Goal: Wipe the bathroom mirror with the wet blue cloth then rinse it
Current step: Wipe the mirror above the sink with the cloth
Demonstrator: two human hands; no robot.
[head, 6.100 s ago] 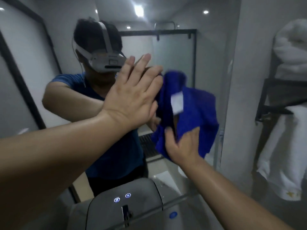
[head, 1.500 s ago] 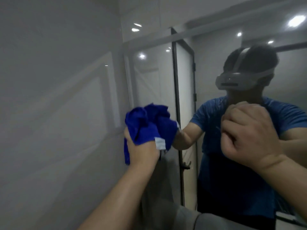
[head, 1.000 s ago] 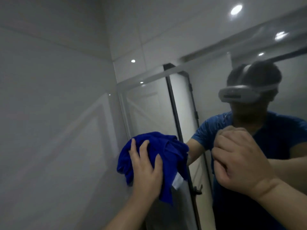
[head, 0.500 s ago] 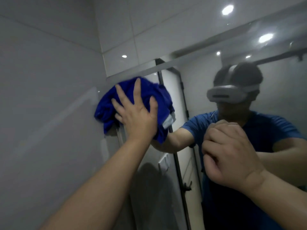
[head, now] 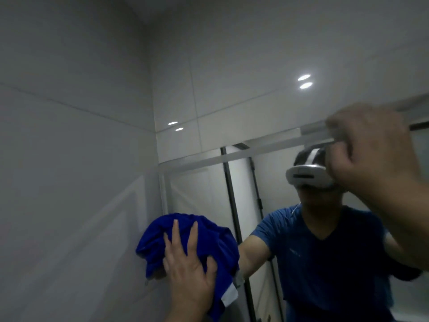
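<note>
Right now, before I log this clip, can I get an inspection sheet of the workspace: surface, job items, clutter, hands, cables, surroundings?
Surface: wall-mounted bathroom mirror, only its upper left part in view; streaks or drops too faint to judge.
Job's things: crumpled wet-looking blue cloth with a white label, pressed on the mirror at its left edge.
Clutter: nothing seen.
Hands: left hand flat, fingers spread, pressing the cloth; right hand raised, loosely curled, blurred, holding nothing visible.
Cables: a thin white cord shows at the neck in the reflection.
Surroundings: glossy grey tiled wall to the left and above; spotlights, a dark-framed door and the person's blue T-shirt and white headset in reflection.
</note>
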